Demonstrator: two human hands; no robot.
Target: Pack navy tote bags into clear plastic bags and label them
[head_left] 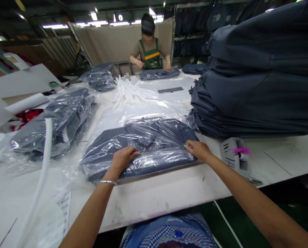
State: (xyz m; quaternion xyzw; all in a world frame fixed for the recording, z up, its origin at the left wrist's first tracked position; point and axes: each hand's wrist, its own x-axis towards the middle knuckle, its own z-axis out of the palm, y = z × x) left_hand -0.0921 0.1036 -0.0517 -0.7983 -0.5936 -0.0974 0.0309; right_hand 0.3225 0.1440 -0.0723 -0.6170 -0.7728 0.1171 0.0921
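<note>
In front of me on the table lies a folded dark blue fabric piece (143,141) inside a clear plastic bag (164,156). On the near left part of the bag rests my left hand (124,157), its fingers curled onto the film and the thumb pointing right. At the bag's right end, my right hand (197,150) pinches the plastic between thumb and fingers. The film looks creased and shiny between the hands. The fingertips of the left hand are partly hidden.
A tall pile of dark blue fabric pieces (257,79) stands on the right, with a grey tape dispenser (232,155) before it. Bagged pieces (63,120) lie left, near a curved white tube (46,155). White strips (130,91) lie behind. A co-worker (151,51) stands across the table.
</note>
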